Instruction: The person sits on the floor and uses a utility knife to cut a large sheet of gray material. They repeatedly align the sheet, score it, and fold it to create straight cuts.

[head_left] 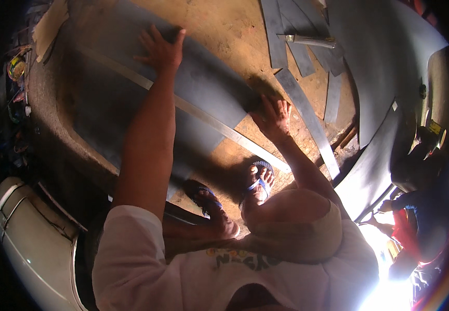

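Note:
A dark grey flat sheet (pixel 203 78) lies on a brown board (pixel 224 26) in front of me. My left hand (pixel 162 52) rests on its far part, fingers spread flat and holding nothing. At the sheet's right corner is my right hand (pixel 272 119), its fingers stretched out and touching the edge area. A long metal straightedge (pixel 209 120) runs diagonally across the sheet, its near end reaching past the sheet toward my feet. Neither hand is on the straightedge.
Cut grey strips (pixel 307 122) lie to the right, with a metal-handled cutter (pixel 310 41) on top of some. Larger grey sheets (pixel 385 62) stand beyond them. A pale rounded panel (pixel 37 249) is at lower left. Another person in red and blue (pixel 416 228) is at right.

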Tool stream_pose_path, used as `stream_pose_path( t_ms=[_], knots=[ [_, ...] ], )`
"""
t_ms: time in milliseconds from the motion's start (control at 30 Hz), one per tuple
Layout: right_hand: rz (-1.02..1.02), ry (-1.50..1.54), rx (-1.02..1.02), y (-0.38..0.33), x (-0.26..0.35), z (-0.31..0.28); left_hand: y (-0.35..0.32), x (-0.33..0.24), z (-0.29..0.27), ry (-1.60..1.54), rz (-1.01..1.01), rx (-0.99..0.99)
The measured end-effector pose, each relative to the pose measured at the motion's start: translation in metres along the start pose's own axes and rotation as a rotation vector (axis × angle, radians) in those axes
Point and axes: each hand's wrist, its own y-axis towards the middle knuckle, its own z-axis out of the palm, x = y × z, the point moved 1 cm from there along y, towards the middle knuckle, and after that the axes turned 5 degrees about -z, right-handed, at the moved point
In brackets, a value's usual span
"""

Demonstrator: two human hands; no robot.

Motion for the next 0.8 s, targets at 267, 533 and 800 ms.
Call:
stream_pose_path(
  t_ms=[267,533,800],
  knots=[
    [0.029,0.035,-0.025,-0.01,-0.003,0.004,0.0,0.002,0.008,0.014,-0.027,-0.001],
    [0.034,-0.011,-0.027,-0.009,-0.005,0.004,-0.002,-0.001,0.004,-0.026,0.002,0.001],
    [0.137,0.128,0.134,0.005,0.007,0.003,-0.005,0.018,-0.002,0.064,-0.07,0.055]
  ],
)
